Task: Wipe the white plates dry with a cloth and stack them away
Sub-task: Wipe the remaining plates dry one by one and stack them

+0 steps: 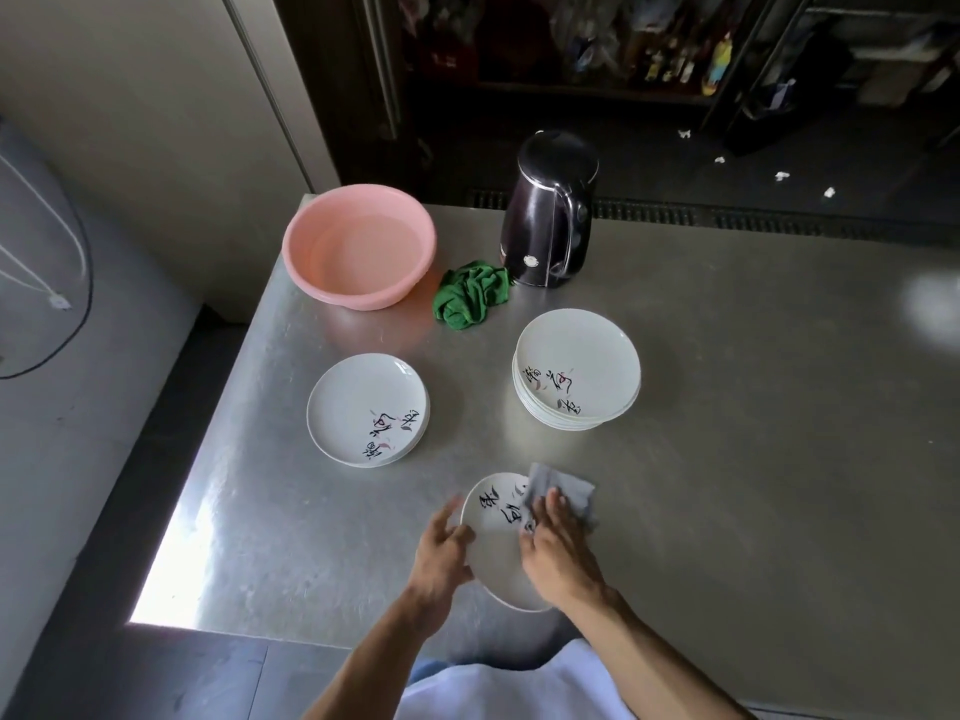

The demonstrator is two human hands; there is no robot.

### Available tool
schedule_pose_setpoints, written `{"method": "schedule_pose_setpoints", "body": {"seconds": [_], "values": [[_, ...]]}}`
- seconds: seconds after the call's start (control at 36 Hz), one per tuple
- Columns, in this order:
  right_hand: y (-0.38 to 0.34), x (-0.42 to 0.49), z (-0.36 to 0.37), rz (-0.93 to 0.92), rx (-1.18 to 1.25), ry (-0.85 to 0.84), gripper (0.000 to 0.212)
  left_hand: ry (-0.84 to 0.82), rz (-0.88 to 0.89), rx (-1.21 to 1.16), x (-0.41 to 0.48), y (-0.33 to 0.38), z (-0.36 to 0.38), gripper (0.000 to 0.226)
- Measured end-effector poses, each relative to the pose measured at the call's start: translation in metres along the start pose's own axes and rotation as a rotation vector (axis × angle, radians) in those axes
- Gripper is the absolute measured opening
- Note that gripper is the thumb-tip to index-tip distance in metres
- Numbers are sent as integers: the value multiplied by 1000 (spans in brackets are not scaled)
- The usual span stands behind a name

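Plate: white, tilted over the bench, well in front of the kettle.
Left grip: curled round its left rim.
Right grip: fingers flat, pressing grey cloth onto it.

Brushed steel table fills middle and right; dull grey, faintly scuffed. Hard glare patch on near-left table corner; softer bright spot at right edge. Pale wall panel far left, with slanting seam. Grey surface at left, lower than table; dark cable loops over it. Beyond far table edge: slotted grate running left to right, dark floor with white scraps. Dark shelving far back, cluttered, contents blurred. Far side dim.
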State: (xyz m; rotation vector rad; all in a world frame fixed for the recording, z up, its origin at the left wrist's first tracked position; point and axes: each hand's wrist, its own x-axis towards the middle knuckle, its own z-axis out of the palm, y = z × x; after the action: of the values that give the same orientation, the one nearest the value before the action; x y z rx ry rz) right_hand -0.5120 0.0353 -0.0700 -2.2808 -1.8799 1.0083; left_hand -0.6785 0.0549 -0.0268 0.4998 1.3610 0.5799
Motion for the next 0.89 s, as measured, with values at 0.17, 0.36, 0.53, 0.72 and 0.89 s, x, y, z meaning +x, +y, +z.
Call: {"method": "schedule_pose_setpoints", "body": {"seconds": [0.17,0.36,0.53,0.72,0.89], "values": [[-10,-15,3,-477,-29,2,55,-178,38,150,-8,8,3,50],[-6,-1,-5,5,-16,-46,60,53,12,-42,1,5,-5,20],[-19,-6,5,-340,-22,-77,61,4,-13,102,-3,6,1,12],[-7,-3,-4,-43,-110,-108,64,64,68,-5,-5,2,-8,21],[-15,-27,-16,-318,-27,-72,59,122,87,-65,5,22,-7,37]]}}
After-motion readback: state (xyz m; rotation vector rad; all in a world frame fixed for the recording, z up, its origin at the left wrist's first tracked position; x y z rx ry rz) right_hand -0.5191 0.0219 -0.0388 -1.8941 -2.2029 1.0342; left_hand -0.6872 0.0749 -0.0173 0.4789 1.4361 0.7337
